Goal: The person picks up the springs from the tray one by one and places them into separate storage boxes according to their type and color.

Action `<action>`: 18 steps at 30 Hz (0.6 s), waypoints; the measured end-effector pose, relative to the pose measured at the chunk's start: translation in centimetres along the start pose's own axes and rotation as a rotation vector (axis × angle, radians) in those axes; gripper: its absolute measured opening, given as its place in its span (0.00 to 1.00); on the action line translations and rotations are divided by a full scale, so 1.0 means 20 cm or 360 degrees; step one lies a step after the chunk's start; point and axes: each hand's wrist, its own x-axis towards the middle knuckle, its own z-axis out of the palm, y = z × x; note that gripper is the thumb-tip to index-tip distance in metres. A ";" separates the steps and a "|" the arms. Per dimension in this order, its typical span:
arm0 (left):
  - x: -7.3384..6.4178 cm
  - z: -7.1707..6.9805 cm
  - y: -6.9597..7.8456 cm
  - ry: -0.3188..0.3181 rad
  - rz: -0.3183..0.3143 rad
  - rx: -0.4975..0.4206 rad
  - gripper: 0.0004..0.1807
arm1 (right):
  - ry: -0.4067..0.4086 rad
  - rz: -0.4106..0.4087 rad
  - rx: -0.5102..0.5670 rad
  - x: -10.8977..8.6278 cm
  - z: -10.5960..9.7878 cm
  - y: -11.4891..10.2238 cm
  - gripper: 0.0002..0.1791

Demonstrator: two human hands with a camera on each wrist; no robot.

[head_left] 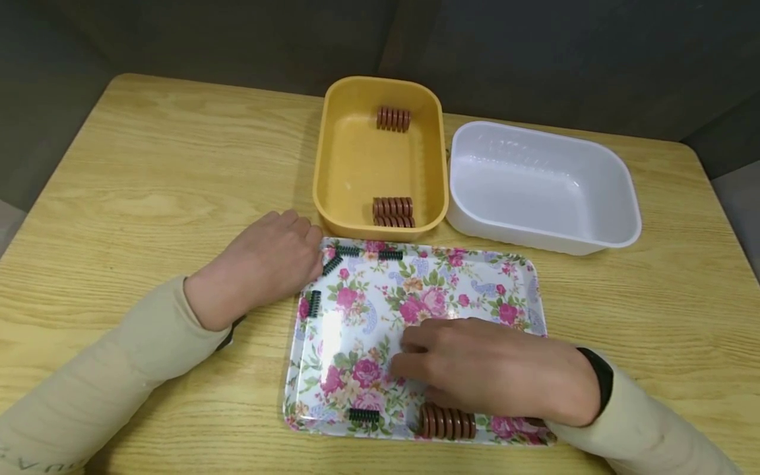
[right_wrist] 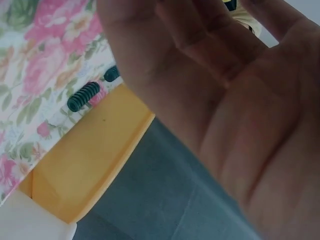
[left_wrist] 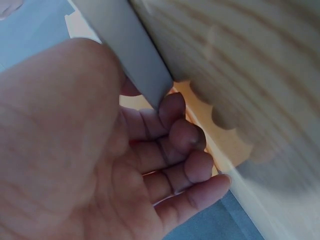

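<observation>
My left hand [head_left: 267, 260] grips the far left corner of a floral tray [head_left: 475, 277]; in the left wrist view its fingers [left_wrist: 192, 167] curl round the tray edge [left_wrist: 132, 50]. Over the tray's right half is my right hand [head_left: 481, 369], fingers loosely bent, with nothing seen in it. Just below that hand, a thick brown coil spring [head_left: 447, 422] lies by the near edge. Small dark green springs lie along the tray's border: one near the front [head_left: 364, 415], one at the left [head_left: 315, 303], others at the far side [head_left: 390, 255].
Behind the tray stands a yellow bin [head_left: 332, 152] with brown springs [head_left: 393, 119] inside, at its far and near ends. A white bin [head_left: 540, 181] is to its right. The wooden table [head_left: 178, 165] extends to both sides.
</observation>
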 end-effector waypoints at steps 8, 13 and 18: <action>0.00 0.00 0.00 0.0028 0.0008 0.0020 0.17 | -0.0174 -0.0018 0.0130 -0.02 -0.01 -0.03 0.09; 0.00 0.00 0.00 0.0012 0.0006 0.0029 0.17 | -0.0362 0.0084 0.0130 -0.02 0.02 -0.06 0.17; 0.00 0.00 0.00 0.0017 0.0008 0.0031 0.17 | -0.0460 0.0161 0.0102 -0.01 0.05 -0.09 0.20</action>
